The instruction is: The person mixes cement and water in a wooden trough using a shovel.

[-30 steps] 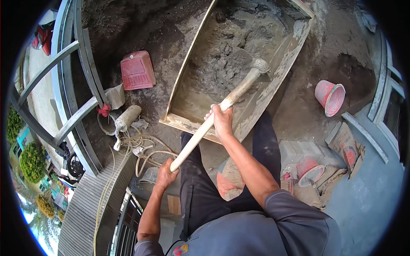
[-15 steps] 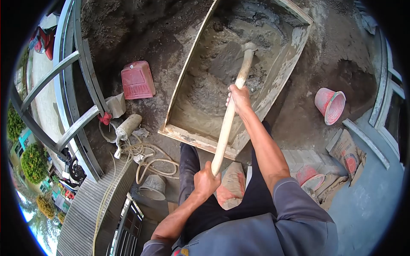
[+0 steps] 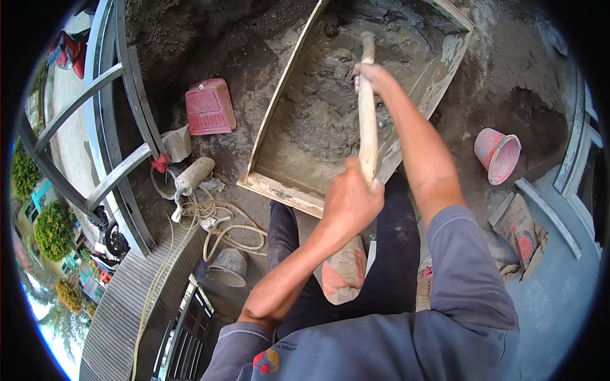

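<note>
Both my hands are wrapped round the wooden handle of a hoe [image 3: 368, 124]. My left hand [image 3: 353, 195] grips the handle's near end, in front of my body. Farther up, close to the hoe's head, my right hand [image 3: 376, 79] is closed on the same handle. The head is at the far part of a wooden mixing trough [image 3: 289, 196], over wet grey mortar [image 3: 321, 120]. I cannot make out the blade, which seems sunk in the mortar or turned away. The trough lies in front of my feet, its near corner close to my legs.
A pink plastic container [image 3: 210, 108] lies left of the trough, and a red bucket [image 3: 497, 155] lies tipped to the right. Coiled hose [image 3: 222, 232] and a grey bucket [image 3: 229, 267] are at the lower left. A cement bag [image 3: 344, 270] stands between my legs.
Both hands have risen and moved forward with the hoe, whose handle now stands steeper. The blade, lying flat and visible before, no longer shows clearly.
</note>
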Demonstrator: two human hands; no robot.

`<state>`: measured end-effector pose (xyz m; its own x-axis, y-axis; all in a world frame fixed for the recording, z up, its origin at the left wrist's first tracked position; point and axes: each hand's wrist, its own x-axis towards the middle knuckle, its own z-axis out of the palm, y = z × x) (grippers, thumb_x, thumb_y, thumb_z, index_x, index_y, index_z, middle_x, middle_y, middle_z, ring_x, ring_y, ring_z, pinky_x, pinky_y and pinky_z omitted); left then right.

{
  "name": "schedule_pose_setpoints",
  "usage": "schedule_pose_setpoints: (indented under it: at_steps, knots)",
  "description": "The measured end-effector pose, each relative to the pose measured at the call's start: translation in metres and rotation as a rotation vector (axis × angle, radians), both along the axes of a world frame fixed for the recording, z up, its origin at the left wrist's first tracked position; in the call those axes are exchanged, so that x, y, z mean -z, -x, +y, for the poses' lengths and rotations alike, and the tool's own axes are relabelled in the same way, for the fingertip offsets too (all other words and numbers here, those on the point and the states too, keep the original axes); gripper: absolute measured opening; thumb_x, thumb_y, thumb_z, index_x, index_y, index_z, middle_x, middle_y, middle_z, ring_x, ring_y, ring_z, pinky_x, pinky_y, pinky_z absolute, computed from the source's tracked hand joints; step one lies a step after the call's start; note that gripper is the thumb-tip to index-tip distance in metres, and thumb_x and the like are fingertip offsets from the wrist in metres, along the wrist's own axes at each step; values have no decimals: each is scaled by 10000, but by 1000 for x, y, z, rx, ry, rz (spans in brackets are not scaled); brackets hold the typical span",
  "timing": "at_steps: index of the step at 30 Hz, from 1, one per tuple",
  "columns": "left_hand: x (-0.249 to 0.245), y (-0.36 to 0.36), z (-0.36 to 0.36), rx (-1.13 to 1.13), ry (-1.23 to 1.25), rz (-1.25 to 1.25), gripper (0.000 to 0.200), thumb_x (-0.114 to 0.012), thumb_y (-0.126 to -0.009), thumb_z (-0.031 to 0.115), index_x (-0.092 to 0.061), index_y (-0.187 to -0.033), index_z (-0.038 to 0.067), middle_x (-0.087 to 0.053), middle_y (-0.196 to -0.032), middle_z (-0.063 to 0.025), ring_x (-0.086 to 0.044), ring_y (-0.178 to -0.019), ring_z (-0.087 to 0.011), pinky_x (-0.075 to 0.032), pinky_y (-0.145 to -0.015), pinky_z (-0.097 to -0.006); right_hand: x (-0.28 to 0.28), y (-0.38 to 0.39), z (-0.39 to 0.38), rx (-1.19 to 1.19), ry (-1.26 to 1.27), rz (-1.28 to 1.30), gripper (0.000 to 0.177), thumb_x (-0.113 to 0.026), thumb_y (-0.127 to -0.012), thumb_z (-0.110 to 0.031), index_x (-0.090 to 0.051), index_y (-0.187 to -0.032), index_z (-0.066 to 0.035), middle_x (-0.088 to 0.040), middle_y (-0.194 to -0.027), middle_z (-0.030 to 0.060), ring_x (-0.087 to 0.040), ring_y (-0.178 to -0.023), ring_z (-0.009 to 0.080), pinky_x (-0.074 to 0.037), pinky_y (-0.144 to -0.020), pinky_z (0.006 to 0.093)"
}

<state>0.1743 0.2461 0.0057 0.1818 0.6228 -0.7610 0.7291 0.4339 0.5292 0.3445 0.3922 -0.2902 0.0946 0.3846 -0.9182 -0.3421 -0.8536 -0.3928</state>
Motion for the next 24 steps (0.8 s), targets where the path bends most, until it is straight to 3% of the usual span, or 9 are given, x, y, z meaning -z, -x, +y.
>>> schedule_pose_setpoints:
  at_steps: [3, 7, 10, 13, 16, 18, 20, 21, 24]
  knots:
    - [-12, 35, -37, -20, 136, 82, 346, -641, -856, 151, -521, -1062, -100, -661, -836, -369, -683, -856, -525, -546, -787, -544, 19, 69, -72, -1, 101, 172, 149, -650, -853, -41, -542, -941, 13, -505, -619, 97, -559, -496, 269, -534, -456, 460]
    - [-44, 68, -43, 33, 106, 98, 373, -673, -844, 179, -506, -1042, -90, -667, -800, -332, -687, -802, -507, -545, -754, -564, 34, 82, -100, 135, 129, 335, 214, -643, -890, -143, -477, -757, -125, -441, -577, 4, -451, -456, 168, -433, -426, 345]
    - [-69, 123, -69, 29, 91, 33, 391, -689, -822, 180, -492, -1081, -36, -670, -789, -289, -688, -784, -481, -543, -715, -559, -11, 94, -117, 170, 184, 261, 214, -643, -871, -153, -459, -764, -137, -437, -598, 2, -450, -477, 169, -424, -449, 350]
    - [-80, 211, -110, 107, 54, -86, 406, -696, -806, 167, -485, -1116, 10, -656, -770, -252, -671, -767, -478, -531, -686, -550, -76, 133, -151, 321, 81, 185, 122, -645, -888, -155, -542, -890, -91, -493, -709, 23, -505, -571, 173, -462, -529, 361]
    - [-17, 320, -173, 136, -62, -47, 363, -677, -787, 140, -535, -1116, 82, -670, -958, -178, -669, -937, -412, -513, -760, -533, -113, 191, -183, 356, 5, 111, 144, -653, -900, -129, -572, -942, -18, -557, -789, 68, -580, -654, 207, -554, -630, 397]
    - [45, 372, -200, 151, -194, 66, 254, -676, -791, 147, -601, -1025, 85, -657, -941, -158, -652, -962, -394, -483, -813, -519, -119, 228, -206, 393, -44, 112, 161, -658, -899, -112, -575, -944, 17, -594, -829, 100, -619, -697, 229, -593, -700, 414]
    - [89, 393, -216, 105, -118, 260, 202, -653, -820, 177, -632, -1008, 106, -663, -981, -136, -625, -1039, -363, -440, -869, -491, -135, 257, -221, 384, -118, 65, 170, -653, -900, -92, -579, -951, 52, -614, -861, 135, -642, -731, 248, -605, -750, 418]
    - [98, 399, -223, 67, -107, 322, 196, -645, -828, 186, -639, -1010, 114, -665, -993, -130, -614, -1070, -356, -427, -889, -484, -143, 270, -227, 378, -155, 42, 175, -651, -901, -82, -580, -954, 69, -624, -877, 152, -653, -748, 257, -611, -775, 420]
    - [65, 413, -236, 121, -87, 227, 195, -642, -832, 189, -641, -1013, 117, -665, -1010, -129, -604, -1084, -361, -425, -894, -480, -184, 283, -233, 323, -168, 53, 184, -644, -914, -91, -588, -968, 75, -627, -846, 158, -661, -753, 265, -603, -775, 405]
